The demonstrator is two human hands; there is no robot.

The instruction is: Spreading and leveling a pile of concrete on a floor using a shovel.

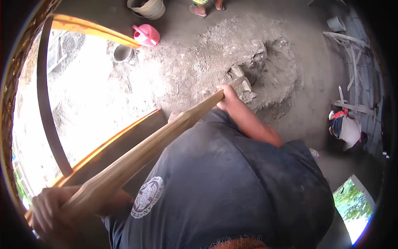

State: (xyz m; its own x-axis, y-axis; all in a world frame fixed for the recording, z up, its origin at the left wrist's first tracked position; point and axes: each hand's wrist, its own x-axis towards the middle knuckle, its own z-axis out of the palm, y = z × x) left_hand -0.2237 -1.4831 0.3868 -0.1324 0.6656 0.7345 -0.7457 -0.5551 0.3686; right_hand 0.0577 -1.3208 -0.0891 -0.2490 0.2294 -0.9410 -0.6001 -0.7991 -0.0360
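A long-handled hoe (153,139) slants across my front, its thick pale wooden handle running from lower left to upper middle. My left hand (54,209), blurred, is wrapped round the near end of the handle. Farther along, my right hand (226,96) grips it close to the head, with the forearm reaching up from the right. The grey-caked hoe head (244,81) sits crosswise against a heap of wet grey mix (275,74); how deep its edge goes is hidden.
A pink watering can (146,35), a bucket (150,9) and a smaller pail (122,53) stand at the far left. Another person's feet (199,10) are beyond the heap. At right, a person bends over (348,128) near loose timber (352,108). An orange-edged frame (112,143) borders the left opening.
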